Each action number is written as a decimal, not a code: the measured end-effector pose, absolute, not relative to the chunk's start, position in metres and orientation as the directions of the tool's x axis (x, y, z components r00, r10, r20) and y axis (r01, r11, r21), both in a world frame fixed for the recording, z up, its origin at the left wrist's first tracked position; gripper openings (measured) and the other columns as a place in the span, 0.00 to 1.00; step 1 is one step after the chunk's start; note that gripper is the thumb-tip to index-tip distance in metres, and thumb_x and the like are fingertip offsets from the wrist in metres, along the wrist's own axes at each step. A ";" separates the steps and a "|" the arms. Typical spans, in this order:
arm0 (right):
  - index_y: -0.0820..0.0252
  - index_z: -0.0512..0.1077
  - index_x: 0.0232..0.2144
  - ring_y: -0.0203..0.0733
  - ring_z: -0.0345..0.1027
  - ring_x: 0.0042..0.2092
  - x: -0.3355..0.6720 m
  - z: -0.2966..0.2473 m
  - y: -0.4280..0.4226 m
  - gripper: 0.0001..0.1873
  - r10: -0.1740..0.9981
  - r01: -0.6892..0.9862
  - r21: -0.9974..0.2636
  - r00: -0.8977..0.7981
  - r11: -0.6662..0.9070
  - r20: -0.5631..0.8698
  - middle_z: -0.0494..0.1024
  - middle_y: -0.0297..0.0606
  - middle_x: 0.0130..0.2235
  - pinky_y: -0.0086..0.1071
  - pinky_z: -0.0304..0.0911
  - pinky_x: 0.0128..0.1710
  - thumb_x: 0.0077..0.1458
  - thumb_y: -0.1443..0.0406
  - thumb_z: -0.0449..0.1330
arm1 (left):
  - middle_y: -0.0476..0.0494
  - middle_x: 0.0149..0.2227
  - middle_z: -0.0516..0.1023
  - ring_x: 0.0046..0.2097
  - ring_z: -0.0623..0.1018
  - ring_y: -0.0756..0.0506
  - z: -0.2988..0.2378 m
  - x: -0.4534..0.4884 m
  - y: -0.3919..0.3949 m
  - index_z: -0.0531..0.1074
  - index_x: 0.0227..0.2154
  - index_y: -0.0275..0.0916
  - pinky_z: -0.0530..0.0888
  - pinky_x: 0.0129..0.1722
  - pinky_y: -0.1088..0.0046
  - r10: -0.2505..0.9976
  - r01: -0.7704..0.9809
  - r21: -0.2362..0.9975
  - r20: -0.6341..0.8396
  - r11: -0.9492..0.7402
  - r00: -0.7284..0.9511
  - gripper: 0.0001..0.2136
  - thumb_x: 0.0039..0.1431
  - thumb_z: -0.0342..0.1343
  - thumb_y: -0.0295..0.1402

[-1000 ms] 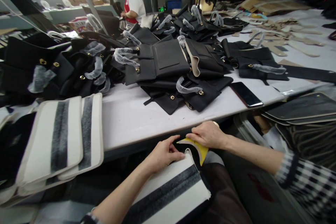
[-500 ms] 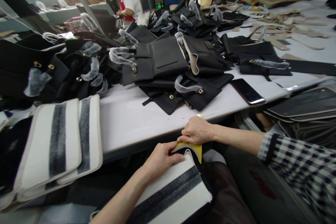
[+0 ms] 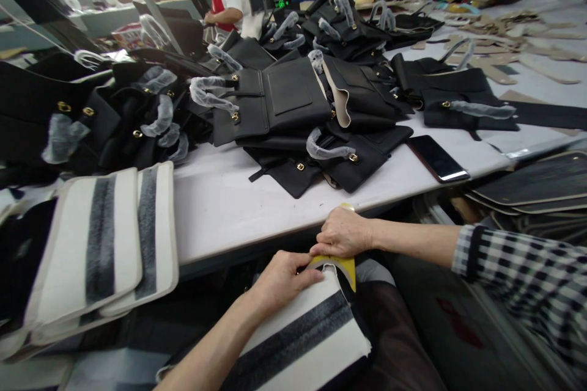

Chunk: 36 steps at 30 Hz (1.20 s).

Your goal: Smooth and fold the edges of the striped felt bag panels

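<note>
A white panel with a dark lengthwise band (image 3: 300,335) lies over the person's lap, below the near edge of the white tabletop (image 3: 215,214); its long axis runs from near left to far right. The right hand (image 3: 342,234) is closed around a yellow crescent-edged tool (image 3: 349,267), whose concave edge faces the far corner of the panel's right end and whose opposite end projects beyond the fist on the far side. The left hand (image 3: 280,280) lays its thumb on the panel beside that corner, index finger extended toward the right hand; whether its hidden fingers grip underneath cannot be told. Similar banded panels (image 3: 125,232) overlap at left; black handbags (image 3: 293,98) and a smartphone (image 3: 439,159) occupy the tabletop.
</note>
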State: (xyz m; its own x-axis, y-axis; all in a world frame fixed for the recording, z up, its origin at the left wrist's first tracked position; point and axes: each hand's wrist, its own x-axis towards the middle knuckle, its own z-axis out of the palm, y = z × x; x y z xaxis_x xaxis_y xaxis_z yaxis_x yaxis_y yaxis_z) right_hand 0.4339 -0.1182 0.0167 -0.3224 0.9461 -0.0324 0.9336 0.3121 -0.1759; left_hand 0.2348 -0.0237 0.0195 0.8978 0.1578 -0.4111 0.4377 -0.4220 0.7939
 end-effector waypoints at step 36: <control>0.56 0.80 0.34 0.48 0.77 0.34 0.368 0.015 -0.174 0.36 0.940 0.964 -0.075 0.230 -0.256 -0.250 0.82 0.44 0.32 0.33 0.57 0.30 0.68 0.52 0.33 | 0.43 0.29 0.78 0.31 0.74 0.45 0.021 0.229 -0.039 0.76 0.32 0.40 0.59 0.30 0.71 0.090 0.224 0.619 -0.241 -0.753 0.966 0.18 0.65 0.46 0.46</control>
State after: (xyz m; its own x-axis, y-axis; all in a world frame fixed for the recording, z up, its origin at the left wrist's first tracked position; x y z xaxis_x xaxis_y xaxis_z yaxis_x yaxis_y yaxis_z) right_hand 0.3677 -0.1743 0.0147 0.2304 0.9404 -0.2499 0.9638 -0.2560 -0.0747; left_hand 0.2291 -0.0389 0.0209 0.9665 0.0896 -0.2405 0.2239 -0.7526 0.6192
